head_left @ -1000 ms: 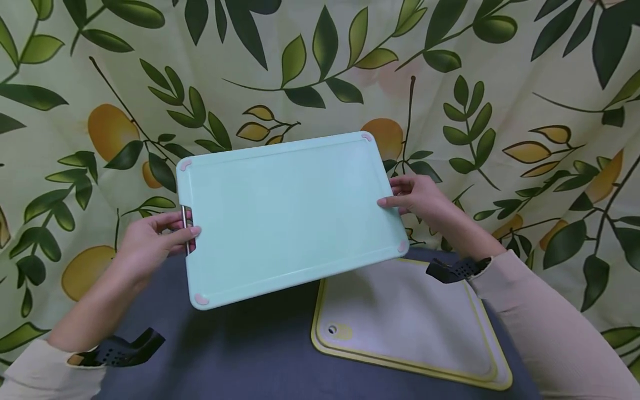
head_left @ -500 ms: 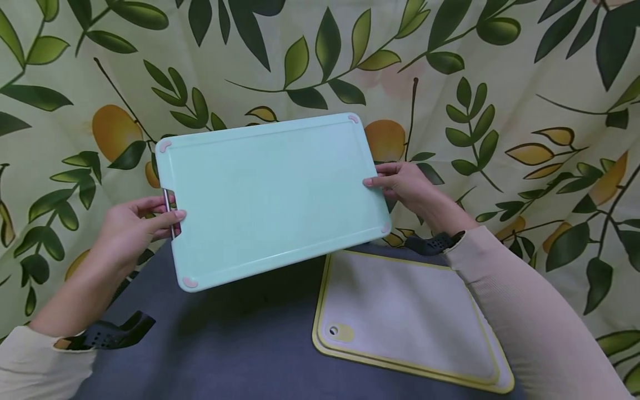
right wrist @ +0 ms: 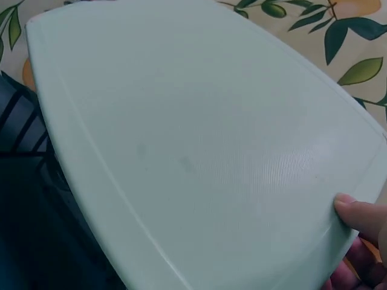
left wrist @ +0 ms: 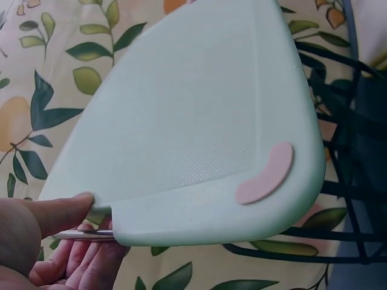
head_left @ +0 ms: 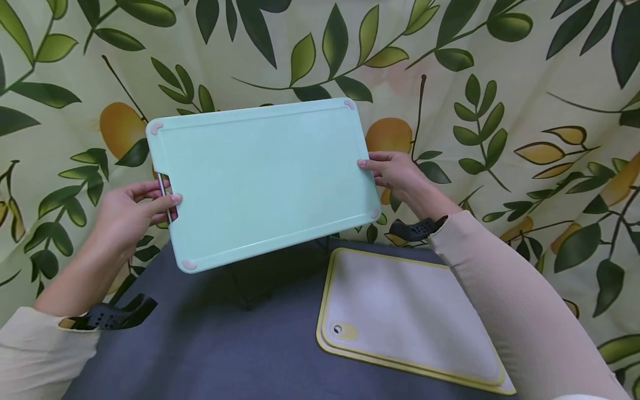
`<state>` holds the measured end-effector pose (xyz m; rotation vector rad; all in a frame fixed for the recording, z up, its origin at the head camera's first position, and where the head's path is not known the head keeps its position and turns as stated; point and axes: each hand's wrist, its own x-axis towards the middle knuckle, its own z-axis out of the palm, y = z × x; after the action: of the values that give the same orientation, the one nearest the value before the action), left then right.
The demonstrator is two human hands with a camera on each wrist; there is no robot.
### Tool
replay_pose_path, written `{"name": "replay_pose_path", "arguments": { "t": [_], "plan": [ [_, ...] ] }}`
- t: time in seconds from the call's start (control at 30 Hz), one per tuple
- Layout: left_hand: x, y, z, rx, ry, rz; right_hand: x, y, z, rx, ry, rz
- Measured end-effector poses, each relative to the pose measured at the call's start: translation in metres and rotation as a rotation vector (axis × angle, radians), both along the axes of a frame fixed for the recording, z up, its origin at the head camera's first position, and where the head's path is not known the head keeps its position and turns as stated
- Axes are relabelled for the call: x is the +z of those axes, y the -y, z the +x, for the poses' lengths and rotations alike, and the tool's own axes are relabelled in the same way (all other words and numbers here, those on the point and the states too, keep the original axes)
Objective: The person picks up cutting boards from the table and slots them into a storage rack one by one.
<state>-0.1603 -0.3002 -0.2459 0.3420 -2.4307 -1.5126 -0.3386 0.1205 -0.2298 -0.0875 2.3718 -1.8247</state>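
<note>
Left hand (head_left: 125,213) and right hand (head_left: 397,173) grip the mint board (head_left: 265,183) (at opposite ends).

Soft light, apparently from above, evenly illuminates a mint board (head_left: 265,178) in the head view, with a dark, feathered shadow on the desk (head_left: 210,344) and fainter shading across a white board (head_left: 400,311). Wrist views appear dimmer and softer; pale sheen reveals the mint board's texture, while wide-angle distortion bows its edges.
</note>
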Motion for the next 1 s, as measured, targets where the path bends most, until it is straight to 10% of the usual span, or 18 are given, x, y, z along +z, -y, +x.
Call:
{"name": "replay_pose_path", "arguments": {
  "t": [1.0],
  "plan": [
    [0.026, 0.007, -0.019, 0.114, -0.168, 0.009, 0.023, 0.040, -0.041, -0.049, -0.020, -0.366]
  ]
}}
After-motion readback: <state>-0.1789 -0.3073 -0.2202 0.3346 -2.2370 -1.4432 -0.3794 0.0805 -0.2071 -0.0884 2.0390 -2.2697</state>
